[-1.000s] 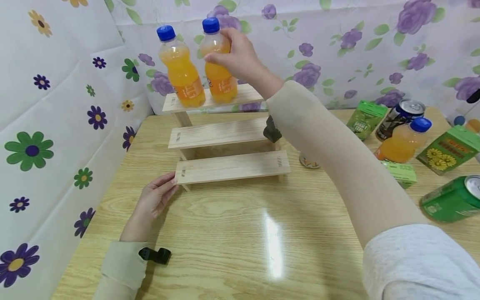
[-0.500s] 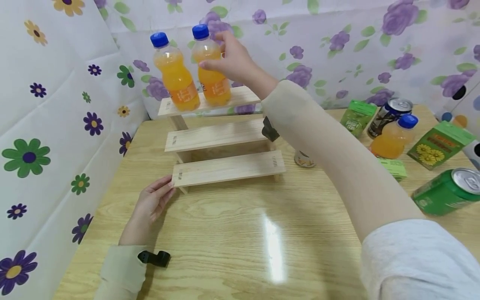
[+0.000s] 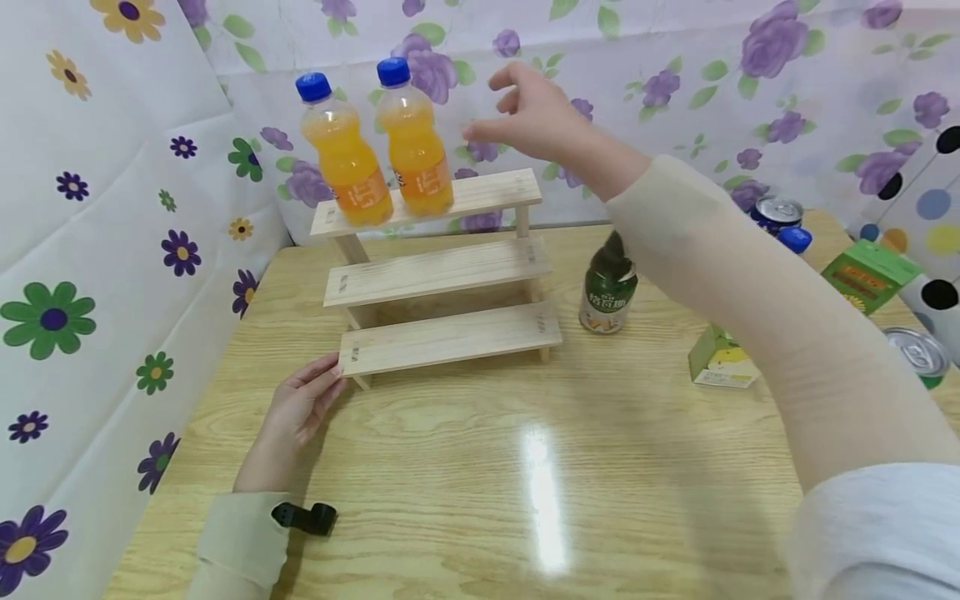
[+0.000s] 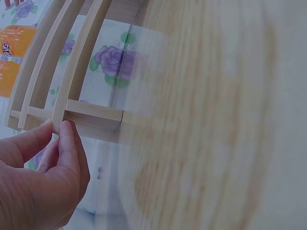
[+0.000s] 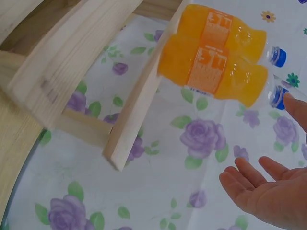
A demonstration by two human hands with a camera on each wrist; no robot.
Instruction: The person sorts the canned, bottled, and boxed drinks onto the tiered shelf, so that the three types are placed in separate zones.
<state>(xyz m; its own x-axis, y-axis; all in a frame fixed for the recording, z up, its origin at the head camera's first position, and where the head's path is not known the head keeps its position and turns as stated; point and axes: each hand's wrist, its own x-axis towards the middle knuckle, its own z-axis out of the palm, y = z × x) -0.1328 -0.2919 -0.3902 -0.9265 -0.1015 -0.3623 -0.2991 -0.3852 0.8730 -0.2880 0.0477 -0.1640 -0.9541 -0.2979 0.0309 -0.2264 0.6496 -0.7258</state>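
Observation:
Two orange soda bottles with blue caps, a left bottle (image 3: pixel 347 162) and a right bottle (image 3: pixel 416 150), stand side by side on the top tier of a three-tier wooden rack (image 3: pixel 450 337). My right hand (image 3: pixel 543 117) hovers right of the bottles, above the top tier's right end. Its fingers are spread and hold nothing; in the right wrist view a gap shows between that hand (image 5: pixel 268 187) and the bottles. With thumb and fingers my left hand (image 3: pixel 296 408) pinches the bottom tier's left end, as the left wrist view of the hand (image 4: pixel 53 177) also shows.
A dark green can (image 3: pixel 607 292) stands right of the rack. Further right are a small light green carton (image 3: pixel 722 358), a green carton (image 3: pixel 868 275), a dark can (image 3: pixel 778 210) and a green can (image 3: pixel 918 354), partly behind my right arm. Flowered cloth hangs behind and at left.
My right hand has let go of the right bottle and moved away to the right. The bottle stays on the top tier. The left hand keeps its hold on the rack.

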